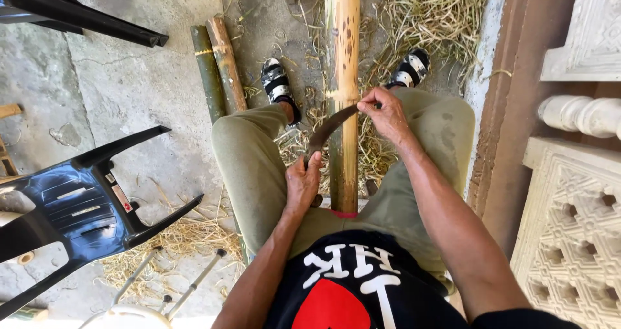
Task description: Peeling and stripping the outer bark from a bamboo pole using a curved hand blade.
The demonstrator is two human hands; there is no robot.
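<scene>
A cracked grey concrete floor [129, 77] is stretching under everything, littered with pale dry bamboo shavings [427, 12]. To one side, carved cream stone lattice blocks [569, 232] are standing against a brown wall edge. On the other side, an overturned glossy black plastic chair [77, 203] is lying with its legs pointing outward. The person is sitting in olive-green trousers [249, 167] and a black printed shirt, feet in black-and-white strapped sandals [277, 83].

A long, thick yellow-tan bamboo pole [344, 77] is running upright through the view between the knees, its near end resting at the lap. Two shorter bamboo pieces, one green and one brown [217, 64], are lying side by side on the floor just beside the person's left-hand knee.

A dark curved metal blade [326, 132] is lying across the pole, touching its face. The left hand [303, 183] is closing its grip fully around the blade's handle end, fingers wrapped tight. The right hand [387, 114] is pinching the blade's far tip between thumb and fingers, the grip shut on the metal, just beside the pole's right edge.
</scene>
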